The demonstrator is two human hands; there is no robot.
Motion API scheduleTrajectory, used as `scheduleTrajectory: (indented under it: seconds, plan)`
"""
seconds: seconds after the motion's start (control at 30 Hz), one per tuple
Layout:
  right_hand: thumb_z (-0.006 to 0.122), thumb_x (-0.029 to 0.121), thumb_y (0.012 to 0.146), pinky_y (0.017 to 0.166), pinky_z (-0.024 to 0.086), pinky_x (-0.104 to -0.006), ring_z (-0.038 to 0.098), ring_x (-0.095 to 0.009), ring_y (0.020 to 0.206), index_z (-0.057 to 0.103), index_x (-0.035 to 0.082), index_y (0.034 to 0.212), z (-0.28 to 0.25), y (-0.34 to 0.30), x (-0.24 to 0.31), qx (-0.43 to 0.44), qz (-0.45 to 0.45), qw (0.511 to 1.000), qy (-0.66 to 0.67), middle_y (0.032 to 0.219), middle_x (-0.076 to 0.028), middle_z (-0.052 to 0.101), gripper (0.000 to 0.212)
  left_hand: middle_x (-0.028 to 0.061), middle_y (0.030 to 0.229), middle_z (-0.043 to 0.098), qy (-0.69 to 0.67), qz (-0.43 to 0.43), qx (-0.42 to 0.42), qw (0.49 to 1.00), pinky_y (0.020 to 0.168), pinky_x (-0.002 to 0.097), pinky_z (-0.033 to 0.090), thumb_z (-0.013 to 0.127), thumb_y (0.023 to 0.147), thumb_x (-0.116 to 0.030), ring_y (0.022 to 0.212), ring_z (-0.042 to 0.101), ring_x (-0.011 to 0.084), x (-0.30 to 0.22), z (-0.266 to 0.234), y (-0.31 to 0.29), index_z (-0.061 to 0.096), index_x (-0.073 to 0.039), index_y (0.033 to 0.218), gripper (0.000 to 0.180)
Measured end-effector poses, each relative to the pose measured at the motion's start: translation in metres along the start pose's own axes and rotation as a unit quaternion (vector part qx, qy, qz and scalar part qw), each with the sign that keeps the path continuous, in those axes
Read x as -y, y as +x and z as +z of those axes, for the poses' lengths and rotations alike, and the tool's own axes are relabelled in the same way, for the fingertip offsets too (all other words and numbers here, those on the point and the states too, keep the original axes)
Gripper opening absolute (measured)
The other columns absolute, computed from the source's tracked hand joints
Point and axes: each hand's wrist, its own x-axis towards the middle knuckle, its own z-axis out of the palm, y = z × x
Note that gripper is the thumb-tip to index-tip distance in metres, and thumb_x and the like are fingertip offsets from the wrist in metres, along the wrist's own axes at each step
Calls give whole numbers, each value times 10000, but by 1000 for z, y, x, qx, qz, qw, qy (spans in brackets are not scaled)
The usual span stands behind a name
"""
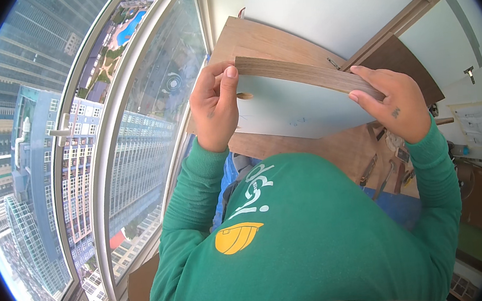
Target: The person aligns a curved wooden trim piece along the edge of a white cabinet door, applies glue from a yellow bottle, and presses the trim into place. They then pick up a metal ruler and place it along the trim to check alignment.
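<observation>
I hold up a white-faced cabinet panel (306,106) between both hands, its long brown wood-grain edge (303,73) turned up toward me. My left hand (215,103) is closed on the left end, with the thumb pressed near the top corner. Just beside that thumb, a round hole (244,96) shows in the white face. At the other end, my right hand (395,98) pinches the grained edge, fingers on the far side and thumb on the near side. Faint pencil marks (298,123) run across the white face. The panel's back is hidden.
Under and behind the panel lies a large wooden board (276,35). Hand tools (369,170) lie on the wood at the lower right. White panels with metal hinges (470,74) lean at the right. A tall window (155,101) runs along my left, with buildings far below.
</observation>
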Motion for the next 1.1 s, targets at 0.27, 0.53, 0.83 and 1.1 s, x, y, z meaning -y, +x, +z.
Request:
scheduleTrajectory:
  seconds: [0.27, 0.53, 0.83, 1.1]
  plan:
    - [765, 269, 929, 608, 479, -367, 568, -263, 609, 714, 23, 1301, 0, 4, 2, -21, -46, 998, 46, 803, -160, 679, 448, 78, 966, 711, 3, -79, -21, 997, 818, 287, 553, 637, 1084, -219, 871, 666, 127, 1, -5, 6, 676, 47, 1109, 270]
    - [759, 185, 913, 651, 484, -362, 572, -266, 684, 706, 3, 1289, -4, 5, 7, -10, -33, 998, 51, 830, -154, 641, 421, 17, 868, 676, -36, -97, -37, 994, 640, 227, 450, 664, 1059, -189, 758, 571, 58, 5, -6, 8, 690, 34, 1038, 225]
    - [770, 148, 880, 726, 513, -361, 616, -276, 752, 717, -12, 1262, -3, 6, 4, -37, -42, 997, 56, 857, -159, 658, 418, 51, 928, 715, -27, -112, -27, 993, 727, 261, 502, 686, 1043, -188, 811, 626, 94, 5, -8, 9, 704, 55, 1085, 247]
    - [765, 151, 884, 735, 517, -362, 632, -275, 763, 718, -16, 1259, -4, 7, 6, -22, -22, 998, 53, 865, -164, 667, 413, 117, 1043, 738, -1, -133, -24, 991, 937, 343, 599, 671, 1047, -143, 964, 718, 179, 5, -10, 9, 694, 92, 1109, 244]
